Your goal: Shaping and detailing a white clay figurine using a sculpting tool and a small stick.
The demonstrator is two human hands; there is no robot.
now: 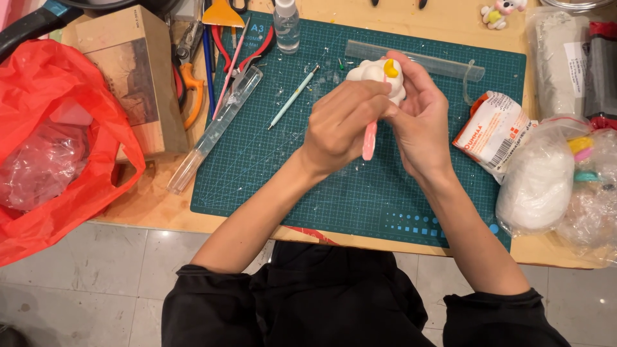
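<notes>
Nearest the body, the green cutting mat point(360, 193) lies bare below the wrists, with open room down to the front edge of the wooden table point(154, 209). Above that free stretch the two hands meet. The left hand point(340, 125) is curled tight around a pink modelling tool point(369, 142), whose lower end pokes out under the fingers; where its tip lands is hidden. The right hand point(421, 125) is cupped, fingers pressed around a white clay figure point(376, 74) with a yellow patch, held just off the mat. To the left of the grip a pale blue stylus point(292, 99) and a clear tube point(215, 128) lie slanted, well apart from the hands, with a red plastic bag point(58, 135) beyond them. Right of the grip, a white packet point(495, 128) sits near the mat's edge, beside bagged white clay point(536, 183). Beyond the grip lie a clear ruler point(424, 61) and a small spray bottle point(286, 26).
</notes>
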